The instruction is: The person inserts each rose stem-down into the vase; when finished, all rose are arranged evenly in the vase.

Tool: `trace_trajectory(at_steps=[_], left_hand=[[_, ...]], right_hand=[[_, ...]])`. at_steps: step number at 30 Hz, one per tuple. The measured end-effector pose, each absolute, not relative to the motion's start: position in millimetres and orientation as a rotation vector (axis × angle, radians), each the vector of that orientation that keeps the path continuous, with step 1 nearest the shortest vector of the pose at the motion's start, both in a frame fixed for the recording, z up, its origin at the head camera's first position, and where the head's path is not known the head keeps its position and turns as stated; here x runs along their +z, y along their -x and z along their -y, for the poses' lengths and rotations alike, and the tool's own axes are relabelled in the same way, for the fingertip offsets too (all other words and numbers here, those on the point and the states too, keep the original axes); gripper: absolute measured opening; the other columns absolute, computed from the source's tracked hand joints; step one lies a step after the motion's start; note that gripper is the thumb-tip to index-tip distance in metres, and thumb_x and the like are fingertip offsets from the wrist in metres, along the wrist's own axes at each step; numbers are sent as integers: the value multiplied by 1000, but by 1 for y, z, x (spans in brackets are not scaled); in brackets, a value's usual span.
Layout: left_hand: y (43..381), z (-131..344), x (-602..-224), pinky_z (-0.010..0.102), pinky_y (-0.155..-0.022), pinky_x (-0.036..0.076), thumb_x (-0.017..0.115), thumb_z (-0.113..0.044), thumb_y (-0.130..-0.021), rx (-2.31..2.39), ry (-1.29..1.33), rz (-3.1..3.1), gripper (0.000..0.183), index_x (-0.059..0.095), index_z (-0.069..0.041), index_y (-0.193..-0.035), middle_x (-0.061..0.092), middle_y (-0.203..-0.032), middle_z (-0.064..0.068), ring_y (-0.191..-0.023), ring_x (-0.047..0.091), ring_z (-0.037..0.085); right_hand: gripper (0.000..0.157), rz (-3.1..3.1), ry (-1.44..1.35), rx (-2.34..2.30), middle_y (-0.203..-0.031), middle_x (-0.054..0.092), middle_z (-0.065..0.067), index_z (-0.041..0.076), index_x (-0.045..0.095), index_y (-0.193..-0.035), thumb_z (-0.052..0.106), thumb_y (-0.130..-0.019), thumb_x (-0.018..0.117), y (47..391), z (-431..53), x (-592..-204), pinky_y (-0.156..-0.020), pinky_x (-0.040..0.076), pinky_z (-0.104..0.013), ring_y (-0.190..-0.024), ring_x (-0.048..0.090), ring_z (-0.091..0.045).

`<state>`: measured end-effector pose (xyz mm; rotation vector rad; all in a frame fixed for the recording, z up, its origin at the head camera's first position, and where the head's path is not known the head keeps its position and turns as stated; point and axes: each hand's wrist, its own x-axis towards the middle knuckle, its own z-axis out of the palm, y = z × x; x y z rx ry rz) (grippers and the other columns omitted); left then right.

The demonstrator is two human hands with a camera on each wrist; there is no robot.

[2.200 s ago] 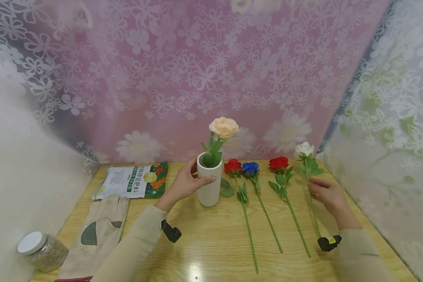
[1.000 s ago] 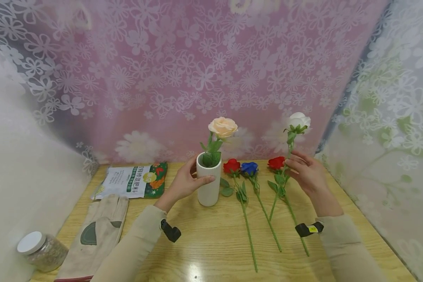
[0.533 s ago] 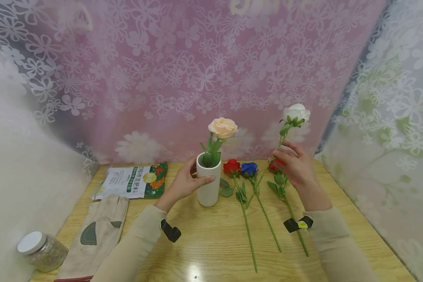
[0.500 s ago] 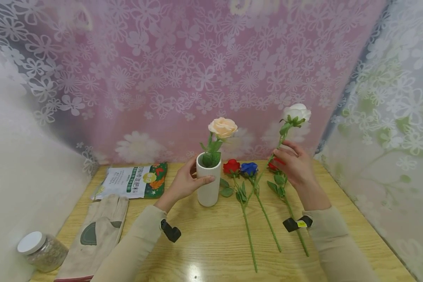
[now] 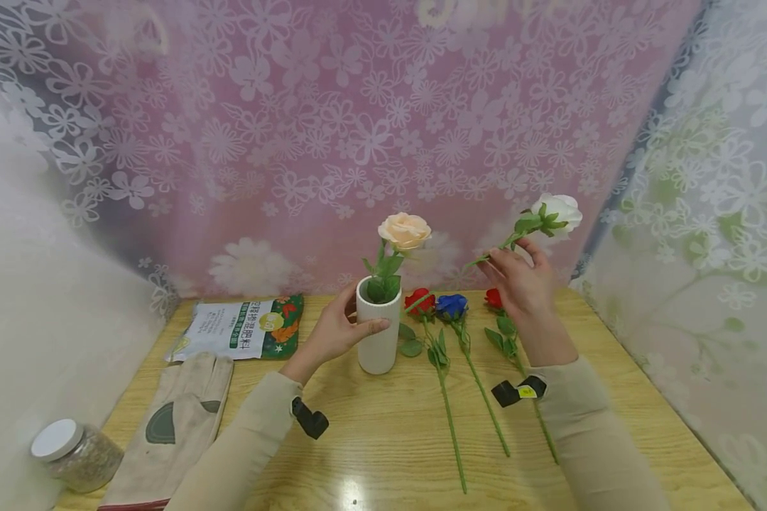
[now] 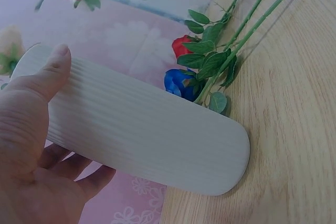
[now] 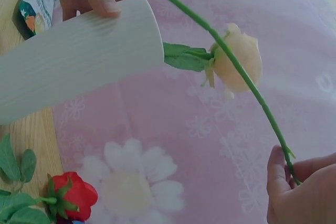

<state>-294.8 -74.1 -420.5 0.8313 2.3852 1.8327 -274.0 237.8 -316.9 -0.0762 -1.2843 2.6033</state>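
A white ribbed vase (image 5: 378,341) stands upright on the table, and my left hand (image 5: 337,328) grips its upper part, thumb across the front. A peach rose (image 5: 405,232) rises from its mouth. Up in the air to the right, my right hand (image 5: 518,280) pinches the stem of a white rose (image 5: 557,214). That rose tilts, bloom to the upper right. Its bare green stem (image 7: 236,66) slants towards the vase's mouth, apart from it in the right wrist view. In the left wrist view the vase (image 6: 142,124) hides part of my left fingers.
On the wooden table (image 5: 383,440) lie a red rose (image 5: 420,301), a blue rose (image 5: 452,306) and another red rose (image 5: 493,299), partly behind my right hand. To the left are a fertilizer bag (image 5: 239,328), a pair of work gloves (image 5: 182,426) and a lidded jar (image 5: 79,454).
My right hand took the white rose off the table, lifted it and carried it left. The rose has since tipped, its stem end swinging up towards the vase. My left hand stayed on the vase.
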Motion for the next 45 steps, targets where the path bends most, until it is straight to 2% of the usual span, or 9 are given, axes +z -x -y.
trace_trajectory(at_steps=[2,7,18,24,31,35,41,45], left_hand=[[295,74,-420,55,-112,52,82,-20,-95,1832,-841,-2385,82,37,-26,-163,55,-153,8,-140,58,33],[294,74,-420,57,-112,52,82,-18,-95,1842,-852,-2374,83,36,-24,-164,55,-153,11,-139,58,36],[293,75,-419,55,-112,52,83,-21,-94,1830,-824,-2393,84,36,-26,-163,55,-153,9,-140,58,33],[294,74,-419,54,-111,53,83,-20,-94,1836,-827,-2389,83,37,-26,-163,55,-153,8,-140,59,32],[294,74,-419,54,-111,54,83,-21,-94,1827,-827,-2401,84,36,-28,-164,55,-153,6,-139,59,32],[294,74,-420,54,-111,54,83,-21,-95,1823,-823,-2402,83,37,-29,-163,55,-153,5,-139,59,31],[295,74,-422,55,-111,53,83,-22,-95,1826,-821,-2406,83,37,-29,-163,55,-153,5,-140,58,31],[295,74,-421,55,-111,53,83,-23,-95,1828,-822,-2404,83,36,-30,-163,54,-154,5,-141,57,31]], right_hand=[[45,1244,80,2580,-89,60,-6,11,40,-127,-14,-97,63,276,-232,-316,-82,66,-33,-80,71,-20],[43,1194,82,2531,-89,54,-6,11,40,-119,-16,-96,64,278,-222,-312,-81,66,-35,-78,69,-21],[40,1429,-5,2278,-97,58,-5,12,44,-125,-10,-99,64,280,-201,-314,-86,66,-33,-88,69,-20],[39,1490,-115,2223,-95,58,-4,11,46,-124,-12,-98,65,282,-190,-321,-85,66,-35,-84,68,-18],[42,1594,-190,2155,-91,61,-2,13,49,-124,-15,-96,65,281,-173,-327,-81,66,-32,-81,69,-16],[42,1643,-230,2141,-92,60,-4,8,49,-126,-16,-95,65,281,-163,-332,-79,66,-32,-80,70,-15],[41,1744,-304,2067,-94,60,-6,8,51,-127,-13,-95,68,280,-150,-341,-78,66,-30,-82,71,-14],[42,1806,-332,2002,-96,63,-9,-1,50,-130,-11,-94,70,281,-143,-346,-77,65,-27,-79,71,-12]])
